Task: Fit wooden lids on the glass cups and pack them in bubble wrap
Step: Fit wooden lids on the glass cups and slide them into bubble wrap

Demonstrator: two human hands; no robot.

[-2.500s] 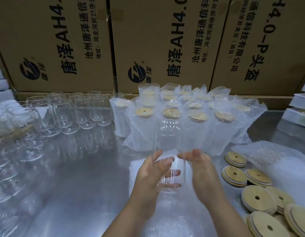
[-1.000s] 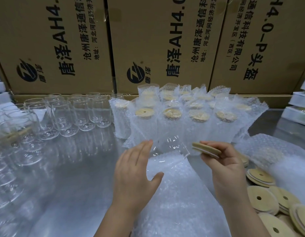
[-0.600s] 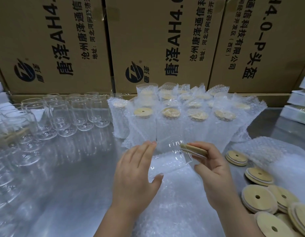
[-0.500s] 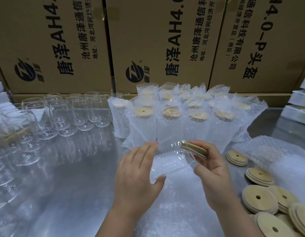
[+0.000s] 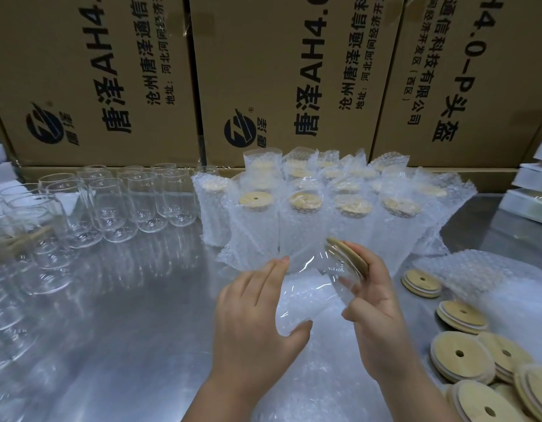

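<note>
Left hand (image 5: 257, 315), centre frame, gripped a tilted, empty glass cup (image 5: 309, 287), thumb beneath; right hand (image 5: 376, 303) pinched a wooden lid (image 5: 348, 258) against its mouth. Beneath: bubble wrap sheet (image 5: 318, 376). Upper centre: wrapped cups (image 5: 303, 220), lidded. Upper left: empty cups (image 5: 142, 202). Lower right: loose lids (image 5: 459, 356).

1. The light is even and moderately bright, soft and diffuse, with no hard shadows anywhere.
2. The metal table (image 5: 117, 324) carries a broad pale sheen at centre left of the frame, streaked with reflections of the glass cups (image 5: 117, 205).
3. Small white highlights run along the held cup (image 5: 306, 287) at the centre.
4. The bubble-wrapped cups (image 5: 294, 226) behind it wash out almost to white.
5. The cardboard boxes (image 5: 278, 71) across the top darken toward the upper right corner, and their edges lean outward with wide-angle bending.
6. Sharpness is best mid-frame; the wooden lids (image 5: 459, 357) at lower right and the cups along the left edge are soft and smeared.
</note>
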